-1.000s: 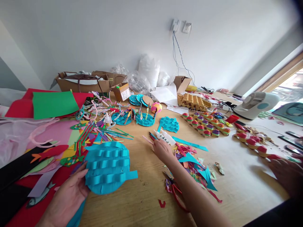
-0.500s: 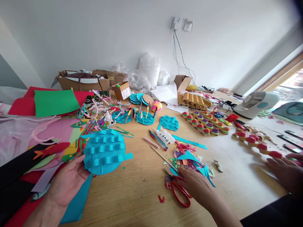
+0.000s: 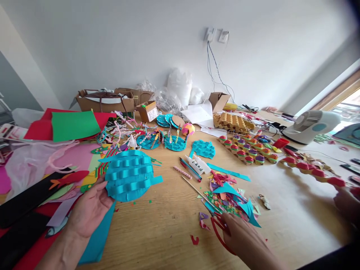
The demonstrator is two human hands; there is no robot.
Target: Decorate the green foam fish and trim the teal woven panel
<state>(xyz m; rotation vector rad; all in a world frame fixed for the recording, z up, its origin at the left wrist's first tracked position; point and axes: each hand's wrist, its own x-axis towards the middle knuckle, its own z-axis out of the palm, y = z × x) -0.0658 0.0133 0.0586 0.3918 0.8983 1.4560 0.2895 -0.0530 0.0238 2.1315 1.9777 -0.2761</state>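
My left hand [image 3: 94, 204] grips the left edge of a round blue disc [image 3: 129, 176] covered in rows of looped paper strips, tilted up above the table. One blue strip sticks out past its right side. Low in the middle, my right hand [image 3: 239, 230] is closed on the red-handled scissors [image 3: 219, 234], and its fingers hide part of the handles. Just beyond the scissors lies a pile of coloured paper scraps [image 3: 225, 195], with a thin wooden stick [image 3: 197, 189] at its left. Two white glue bottles [image 3: 198, 165] and some pens [image 3: 189, 168] rest farther back.
A person's hand [image 3: 347, 202] at the right edge is by a painted egg-carton strip [image 3: 315, 170]. More painted egg cups [image 3: 249, 148], a white fan [image 3: 312, 125], cardboard boxes [image 3: 105, 101] and blue discs [image 3: 204, 149] stand behind. Coloured sheets [image 3: 74, 125] cover the left side.
My right hand has picked up the scissors, which lay on the table under its fingers. My left hand keeps the blue disc. The other person's hand has moved toward the right edge.
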